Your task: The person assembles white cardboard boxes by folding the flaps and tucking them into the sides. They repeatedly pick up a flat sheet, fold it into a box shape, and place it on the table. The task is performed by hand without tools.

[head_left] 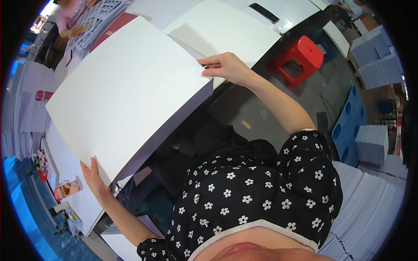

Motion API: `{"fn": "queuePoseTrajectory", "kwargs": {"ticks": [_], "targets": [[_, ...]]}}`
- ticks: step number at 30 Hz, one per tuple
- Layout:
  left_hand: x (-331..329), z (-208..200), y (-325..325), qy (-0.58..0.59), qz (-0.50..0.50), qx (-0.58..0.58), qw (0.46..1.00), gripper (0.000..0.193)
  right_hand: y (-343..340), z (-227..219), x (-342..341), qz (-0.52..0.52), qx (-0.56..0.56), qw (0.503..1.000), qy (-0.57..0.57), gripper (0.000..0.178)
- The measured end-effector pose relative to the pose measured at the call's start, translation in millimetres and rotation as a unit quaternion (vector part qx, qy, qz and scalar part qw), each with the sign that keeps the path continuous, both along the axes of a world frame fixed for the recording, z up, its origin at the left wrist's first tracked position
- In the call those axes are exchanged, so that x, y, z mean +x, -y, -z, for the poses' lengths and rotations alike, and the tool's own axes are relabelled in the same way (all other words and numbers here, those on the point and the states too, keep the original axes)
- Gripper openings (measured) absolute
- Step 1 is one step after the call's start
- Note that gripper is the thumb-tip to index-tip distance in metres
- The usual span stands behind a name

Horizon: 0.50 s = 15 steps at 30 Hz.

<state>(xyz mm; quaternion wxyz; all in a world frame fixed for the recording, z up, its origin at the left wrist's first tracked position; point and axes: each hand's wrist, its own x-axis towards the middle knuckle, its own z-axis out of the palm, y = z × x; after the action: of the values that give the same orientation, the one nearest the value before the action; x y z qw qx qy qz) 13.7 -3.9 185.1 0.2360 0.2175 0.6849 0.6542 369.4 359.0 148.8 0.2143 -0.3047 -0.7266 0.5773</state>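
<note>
A large white sheet (130,87), looking like stiff paper or card, spreads across the work table at a slant before me. My right hand (228,68) pinches its right corner between thumb and fingers. Down at the near left corner, my left hand (95,180) lies against the edge with fingers stretched out and apart. Below the sheet's near edge a grey-violet side shows; whether it is a stack or the underside, I cannot tell. Another white sheet (230,30) lies beyond, shaded along its left part.
A red plastic stool (300,61) stands on the floor to the right. Paper stacks (370,204) rise at lower right, others (32,95) at far left. A black phone-like object (264,13) lies at the back. A person (72,19) works at upper left beside a grey-blue plastic lattice (93,26).
</note>
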Motion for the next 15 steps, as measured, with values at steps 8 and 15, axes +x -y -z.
{"fn": "queuePoseTrajectory", "kwargs": {"ticks": [8, 15], "targets": [[5, -1, -2, -0.03, 0.0, -0.018, 0.999, 0.053, 23, 0, 6, 0.06, 0.317, 0.942, 0.087, 0.058], [9, -2, -4, -0.049, -0.001, -0.021, 0.999, 0.049, 70, 6, 2, -0.037, 0.61, 0.788, 0.071, 0.065]]}}
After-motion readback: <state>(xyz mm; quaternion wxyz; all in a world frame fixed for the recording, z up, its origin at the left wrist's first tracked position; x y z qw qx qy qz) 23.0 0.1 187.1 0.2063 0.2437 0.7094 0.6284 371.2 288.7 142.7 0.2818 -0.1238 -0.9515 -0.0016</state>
